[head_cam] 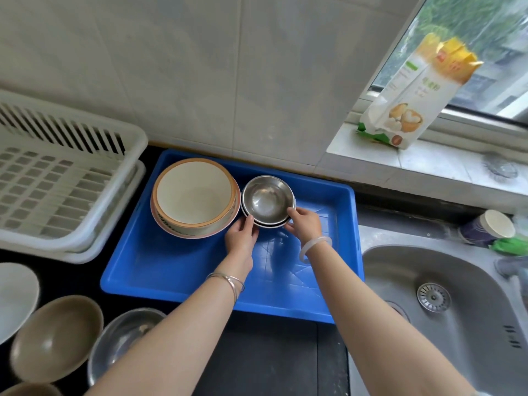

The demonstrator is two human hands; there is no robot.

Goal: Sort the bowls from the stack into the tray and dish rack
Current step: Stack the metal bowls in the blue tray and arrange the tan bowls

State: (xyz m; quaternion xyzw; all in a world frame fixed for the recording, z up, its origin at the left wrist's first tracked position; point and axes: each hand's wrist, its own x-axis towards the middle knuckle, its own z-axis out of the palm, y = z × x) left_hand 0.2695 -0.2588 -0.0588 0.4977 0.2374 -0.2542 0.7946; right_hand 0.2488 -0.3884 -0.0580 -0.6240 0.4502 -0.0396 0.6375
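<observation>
Here, left hand (241,234), right hand (304,224) gripping steel bowl (268,200) (both sides)

- The picture is bright, lit by soft daylight.
- The light comes in from the window (471,52) at the top right.
- The steel bowl (268,200) has small shiny spots inside it.
- The sink (400,270) gleams pale along its rim.
- The blue tray (177,270) shows a faint white shine on its floor, near the hands.
- Shadows are soft; the dark table (257,364) looks almost black.
- The bag (414,92) on the sill is blurry, and so are the trees outside.
- The bowls at the bottom left (57,338) look smeared.
- Straight lines bend near the edges, like the white rack (65,178) on the left.
</observation>
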